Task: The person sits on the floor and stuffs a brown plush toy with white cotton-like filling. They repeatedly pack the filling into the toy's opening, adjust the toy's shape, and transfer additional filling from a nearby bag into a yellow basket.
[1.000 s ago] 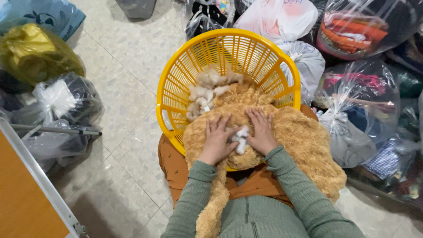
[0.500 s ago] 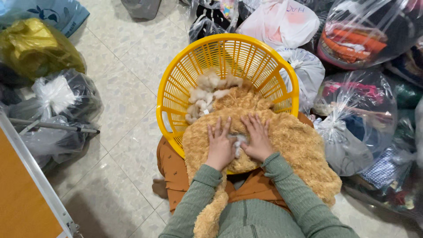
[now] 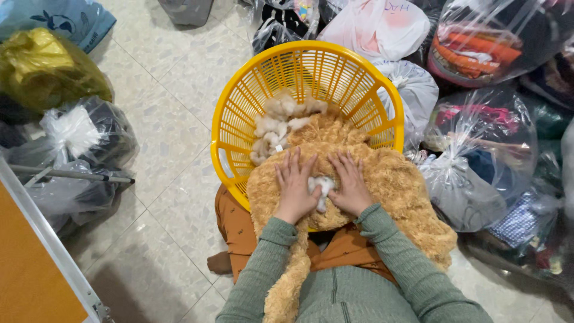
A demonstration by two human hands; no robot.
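Hands, left and right, have barely shifted, fingers spread flat on the tan plush, white stuffing between them.

Two bare hands, the left hand and the right hand, press on one tan fluffy garment, with one small white tuft between them. Just beyond the grip stands one yellow plastic basket. Around it lie at least eight knotted plastic bags, among them one yellow bag and one white bag.
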